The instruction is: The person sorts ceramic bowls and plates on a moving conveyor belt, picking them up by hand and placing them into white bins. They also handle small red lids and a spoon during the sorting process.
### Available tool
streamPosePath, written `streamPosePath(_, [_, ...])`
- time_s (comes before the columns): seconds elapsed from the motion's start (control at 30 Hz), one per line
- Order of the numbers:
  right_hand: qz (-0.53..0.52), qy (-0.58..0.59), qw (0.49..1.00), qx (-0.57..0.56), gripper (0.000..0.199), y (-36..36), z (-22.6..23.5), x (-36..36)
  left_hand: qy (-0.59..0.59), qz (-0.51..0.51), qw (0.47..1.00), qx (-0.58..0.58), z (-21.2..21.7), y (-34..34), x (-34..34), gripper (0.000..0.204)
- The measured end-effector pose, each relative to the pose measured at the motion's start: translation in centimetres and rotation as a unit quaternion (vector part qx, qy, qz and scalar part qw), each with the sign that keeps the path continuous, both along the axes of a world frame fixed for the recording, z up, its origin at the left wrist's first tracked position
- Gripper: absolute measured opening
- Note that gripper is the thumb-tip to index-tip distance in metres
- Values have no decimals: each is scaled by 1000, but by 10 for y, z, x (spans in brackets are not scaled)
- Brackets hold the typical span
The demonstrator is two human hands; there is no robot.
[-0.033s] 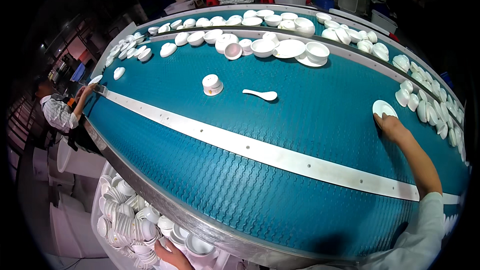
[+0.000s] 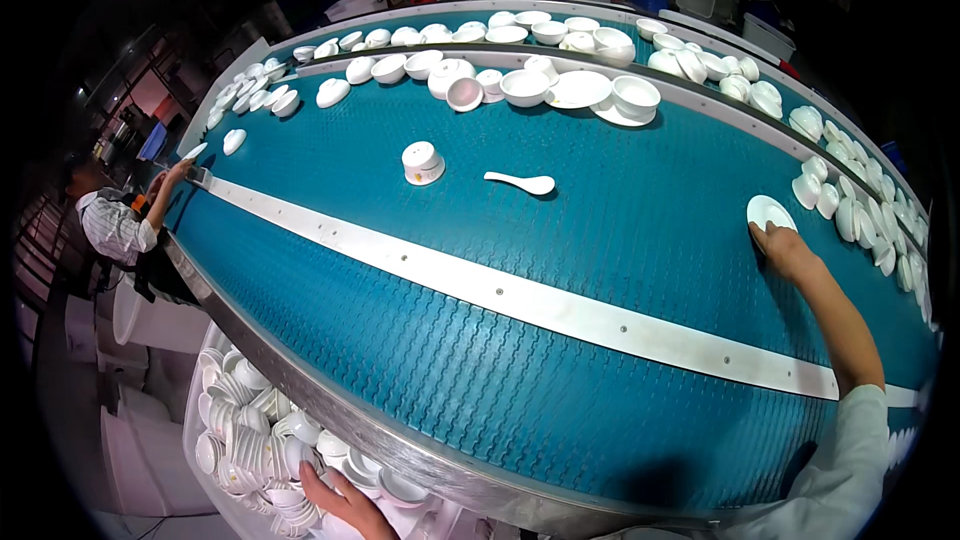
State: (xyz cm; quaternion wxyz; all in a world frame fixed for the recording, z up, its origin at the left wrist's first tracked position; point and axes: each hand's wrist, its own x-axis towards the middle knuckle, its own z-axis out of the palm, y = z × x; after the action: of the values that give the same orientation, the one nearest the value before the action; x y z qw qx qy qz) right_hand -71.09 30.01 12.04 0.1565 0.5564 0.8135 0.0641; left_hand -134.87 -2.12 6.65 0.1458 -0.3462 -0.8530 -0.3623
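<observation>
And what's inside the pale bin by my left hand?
White bowls and stacked white dishes show inside the pale bin. Your left hand covers some, the conveyor edge hides more, and anything beneath the top pieces is hidden.

No legible text, labels, numbers or signs; small print on upturned white cup (image 2: 423, 162) unreadable.

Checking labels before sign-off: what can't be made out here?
Head view:
Any fingers under the plate: hidden by it and the right hand.
Left hand: cut off near the wrist by the lower edge.
Upturned cup's inside: hidden by its own walls.
</observation>
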Motion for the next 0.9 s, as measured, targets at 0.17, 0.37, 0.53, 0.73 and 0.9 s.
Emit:
streamPosePath(0.17, [79, -10, 996, 42, 61, 23, -10, -21, 77, -269, 929, -243, 89, 85, 49, 40])
streamPosePath(0.37, [23, 6, 1000, 10, 72, 33, -18, -35, 73, -295, 945, -120, 66, 86, 26, 21])
streamPosePath(0.53, [78, 2, 992, 102, 64, 22, 3, -62, 125, -277, 945, -117, 62, 74, 18, 25])
streamPosePath(0.73, [-58, 363, 930, 8, 30, -19, 84, -23, 152, -259, 946, -120, 46, 74, 16, 32])
streamPosePath(0.9, [-101, 475, 872, -58, 29, -91, 74, -27, 156, -247, 945, -149, 47, 76, 18, 32])
